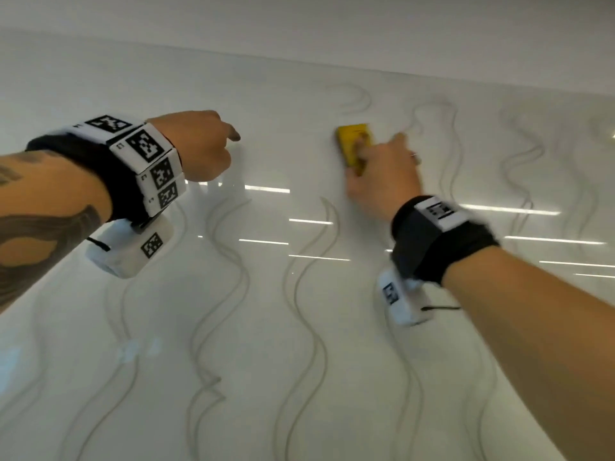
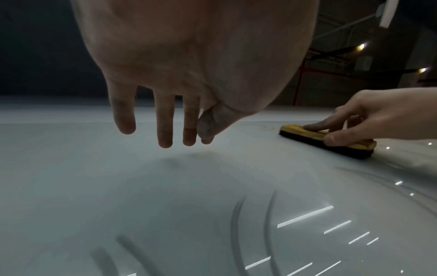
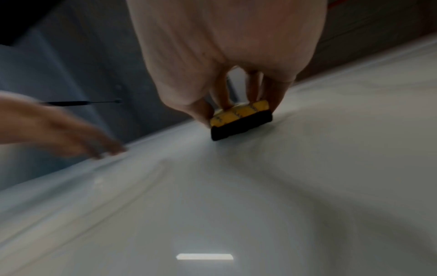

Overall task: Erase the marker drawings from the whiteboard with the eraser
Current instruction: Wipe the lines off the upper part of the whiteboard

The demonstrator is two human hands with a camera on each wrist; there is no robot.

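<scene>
A glossy whiteboard (image 1: 266,327) fills the head view, covered with several wavy grey marker lines (image 1: 309,271). My right hand (image 1: 379,171) grips a yellow eraser (image 1: 352,141) with a black felt base and presses it flat on the board near its top. The eraser (image 2: 326,140) lies flat under the right fingers in the left wrist view, and in the right wrist view the eraser (image 3: 241,121) is pinched between thumb and fingers. My left hand (image 1: 206,144) hovers left of the eraser, its fingers (image 2: 165,127) hanging loosely just above the board and holding nothing.
The board's upper edge (image 1: 299,58) meets a plain white wall above. Ceiling lights reflect as bright bars (image 1: 266,189) across the board's middle. Marker lines continue to the right (image 1: 519,154) and down towards the bottom (image 1: 206,377).
</scene>
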